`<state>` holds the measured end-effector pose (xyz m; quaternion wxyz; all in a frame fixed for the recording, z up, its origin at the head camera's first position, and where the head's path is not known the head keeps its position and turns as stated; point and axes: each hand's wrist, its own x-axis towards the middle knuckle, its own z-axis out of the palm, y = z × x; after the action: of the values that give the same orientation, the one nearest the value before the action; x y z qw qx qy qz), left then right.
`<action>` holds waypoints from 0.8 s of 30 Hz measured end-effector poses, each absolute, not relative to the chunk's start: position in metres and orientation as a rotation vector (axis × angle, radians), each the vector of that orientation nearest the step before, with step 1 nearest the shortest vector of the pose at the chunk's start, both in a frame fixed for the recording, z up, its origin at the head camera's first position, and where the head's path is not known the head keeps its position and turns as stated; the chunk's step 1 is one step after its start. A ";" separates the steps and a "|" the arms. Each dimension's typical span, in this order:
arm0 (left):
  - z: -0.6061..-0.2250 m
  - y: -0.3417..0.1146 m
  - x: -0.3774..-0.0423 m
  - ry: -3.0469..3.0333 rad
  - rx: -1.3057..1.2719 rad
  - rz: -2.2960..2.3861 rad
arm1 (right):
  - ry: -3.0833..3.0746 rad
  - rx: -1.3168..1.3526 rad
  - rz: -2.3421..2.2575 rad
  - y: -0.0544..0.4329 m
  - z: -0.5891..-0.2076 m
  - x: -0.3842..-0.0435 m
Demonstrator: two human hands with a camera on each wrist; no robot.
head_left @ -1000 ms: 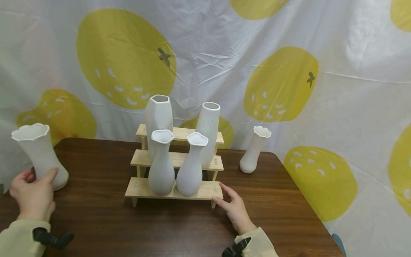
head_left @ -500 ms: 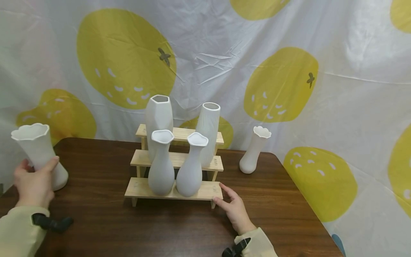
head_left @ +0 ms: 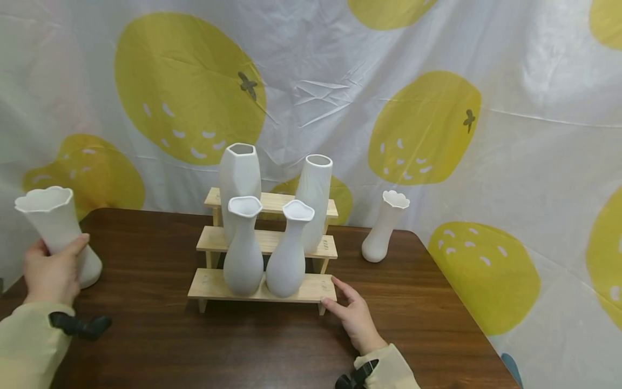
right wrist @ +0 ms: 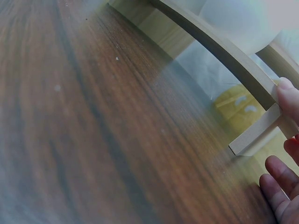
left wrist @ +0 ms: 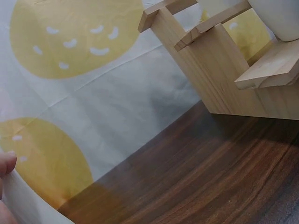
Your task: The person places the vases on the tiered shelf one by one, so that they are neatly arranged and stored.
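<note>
At the far left of the head view, my left hand (head_left: pixel 52 278) grips a white vase (head_left: pixel 55 227) with a scalloped rim. The vase's base appears to rest on the brown table. My right hand (head_left: pixel 357 319) holds the right end of the lowest shelf of a three-tier wooden stand (head_left: pixel 318 289). In the right wrist view, the thumb (right wrist: pixel 288 95) lies on that shelf's edge near a leg. Two narrow-necked white vases, one left (head_left: pixel 244 265) and one right (head_left: pixel 285 267), stand on the lowest shelf. A faceted vase (head_left: pixel 240 175) and a round-mouthed vase (head_left: pixel 316 189) stand behind them.
A smaller scalloped white vase (head_left: pixel 384 229) stands on the brown table (head_left: pixel 204 346), right of the stand. Behind the table hangs a white curtain (head_left: pixel 320 97) with yellow fruit prints. In the left wrist view, the stand's side panel (left wrist: pixel 219 79) rises from the table.
My left hand has slid a little up the scalloped vase, which has hardly moved. My right hand and the stand look still.
</note>
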<state>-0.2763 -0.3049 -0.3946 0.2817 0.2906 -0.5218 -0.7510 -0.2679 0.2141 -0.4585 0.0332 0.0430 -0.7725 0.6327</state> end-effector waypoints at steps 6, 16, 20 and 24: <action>-0.395 -0.305 -0.279 -1.418 0.836 -1.975 | -2.396 0.142 1.927 0.209 -0.443 -0.258; -0.394 -0.306 -0.278 -1.441 0.863 -1.978 | -2.373 0.128 1.932 0.218 -0.472 -0.276; -0.395 -0.306 -0.279 -1.431 0.854 -1.974 | -2.362 0.139 1.931 0.218 -0.474 -0.277; -0.395 -0.308 -0.278 -1.430 0.850 -1.975 | -2.363 0.136 1.927 0.218 -0.475 -0.277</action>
<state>-0.2784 -0.3085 -0.3953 0.2760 0.3163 -0.5322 -0.7352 -0.2771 0.2178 -0.4745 0.0447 0.0445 -0.7734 0.6308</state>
